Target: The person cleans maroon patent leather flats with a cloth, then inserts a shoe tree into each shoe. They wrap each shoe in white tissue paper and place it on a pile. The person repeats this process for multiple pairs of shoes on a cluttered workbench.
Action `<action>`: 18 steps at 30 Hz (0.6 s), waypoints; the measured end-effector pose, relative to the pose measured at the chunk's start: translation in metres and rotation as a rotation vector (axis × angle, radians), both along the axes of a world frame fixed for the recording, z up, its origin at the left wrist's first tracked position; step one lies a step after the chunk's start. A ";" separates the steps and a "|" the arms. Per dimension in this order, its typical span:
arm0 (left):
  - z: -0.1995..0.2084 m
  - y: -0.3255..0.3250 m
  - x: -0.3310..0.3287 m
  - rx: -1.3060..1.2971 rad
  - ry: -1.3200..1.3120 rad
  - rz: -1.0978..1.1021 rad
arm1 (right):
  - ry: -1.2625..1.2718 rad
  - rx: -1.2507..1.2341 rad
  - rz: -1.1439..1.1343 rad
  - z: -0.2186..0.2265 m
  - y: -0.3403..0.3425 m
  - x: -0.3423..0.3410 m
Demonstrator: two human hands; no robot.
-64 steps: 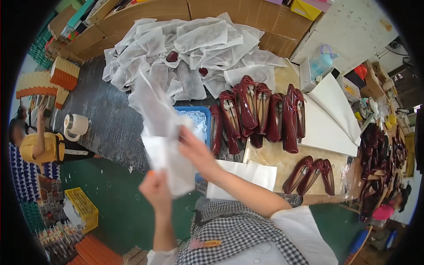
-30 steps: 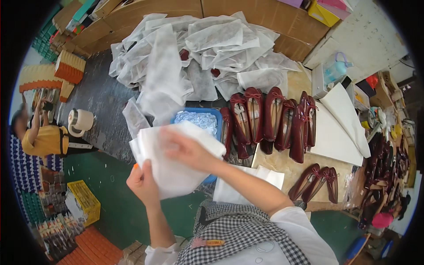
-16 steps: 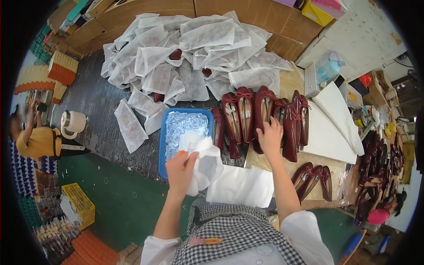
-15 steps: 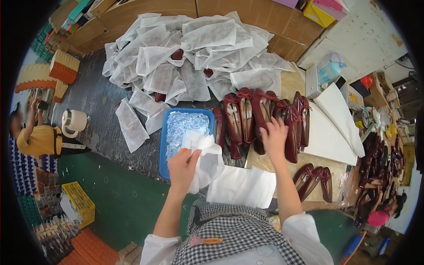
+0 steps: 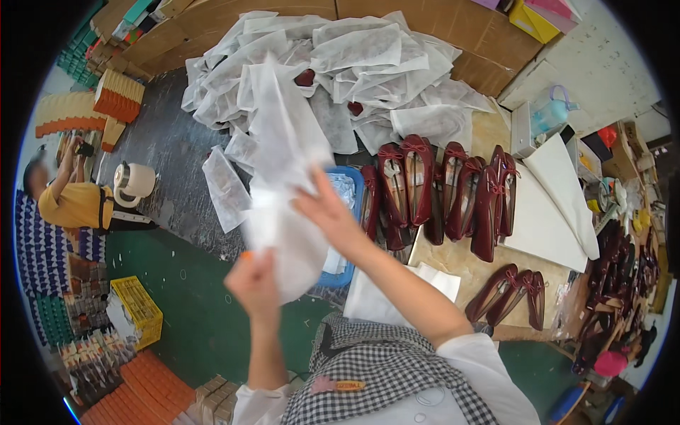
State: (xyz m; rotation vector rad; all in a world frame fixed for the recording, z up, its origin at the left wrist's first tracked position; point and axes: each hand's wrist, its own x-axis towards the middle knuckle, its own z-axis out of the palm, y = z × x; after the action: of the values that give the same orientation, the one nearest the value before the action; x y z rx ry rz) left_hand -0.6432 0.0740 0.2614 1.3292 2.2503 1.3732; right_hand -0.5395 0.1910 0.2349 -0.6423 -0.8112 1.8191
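The shoes (image 5: 417,180) are burgundy, bags (image 5: 358,49) white, basket (image 5: 334,282) blue, apron (image 5: 397,365) checked.

Shoe workshop: burgundy flats (image 5: 419,210) on workbench (image 5: 170,113)

Floor (image 5: 177,312): green, flecked with white spots and a few small circles.
Bench (image 5: 163,127): dark, scratched and streaked on the left, tan toward the right.
Back edge: brown cardboard (image 5: 489,42) standing upright behind the bench.
Wall (image 5: 602,60): whitish, scuffed and marked, at the upper right.
Light: fairly even across the bench.
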 end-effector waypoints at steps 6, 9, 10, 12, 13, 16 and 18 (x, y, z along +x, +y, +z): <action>-0.014 -0.001 0.015 -0.153 -0.324 -0.023 | -0.689 0.301 0.396 -0.028 -0.034 0.060; -0.024 0.005 0.010 -0.095 -0.491 0.011 | -1.290 0.695 -0.069 -0.070 -0.008 0.144; -0.025 0.008 0.008 -0.122 -0.508 -0.039 | -1.658 1.031 -0.372 -0.088 -0.001 0.159; -0.032 0.022 0.026 -0.096 -0.332 -0.188 | -1.790 0.942 -0.412 -0.144 0.004 0.162; -0.034 0.026 0.030 -0.126 -0.223 -0.253 | -1.654 0.755 -0.359 -0.153 0.010 0.164; -0.042 0.047 0.040 -0.114 -0.077 -0.328 | -0.812 -0.033 -0.155 -0.155 0.038 0.188; -0.051 0.053 0.038 -0.112 -0.066 -0.334 | -0.930 0.042 -0.064 -0.153 0.041 0.207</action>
State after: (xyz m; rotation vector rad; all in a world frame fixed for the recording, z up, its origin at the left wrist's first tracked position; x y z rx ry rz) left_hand -0.6050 0.1273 0.2101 1.5126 1.9219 1.1406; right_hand -0.3322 0.2321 0.0816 -1.5070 -1.3925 1.3907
